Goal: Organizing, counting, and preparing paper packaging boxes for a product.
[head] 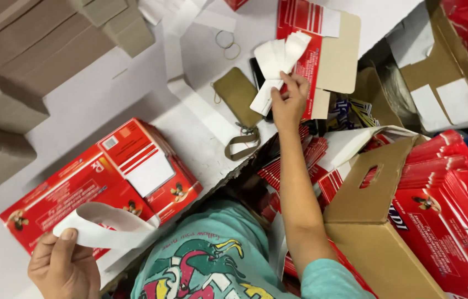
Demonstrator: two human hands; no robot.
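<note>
Red cartons, white strips, brown cardboard on a white table

The flattened carton (95,188) at lower left is red with white panels; the curled strip (104,227) held over it is white, as are the strips (275,69) at upper centre. The stacked cartons (450,182) at right are red, in a plain brown cardboard box (372,221). The pouch (238,95) is olive. The shirt (212,260) is teal with a multicoloured print.

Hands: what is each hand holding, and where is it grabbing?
The left hand pinches a curled white paper strip at its near end. The right hand grips a fanned bunch of white paper strips near their lower ends.
</note>
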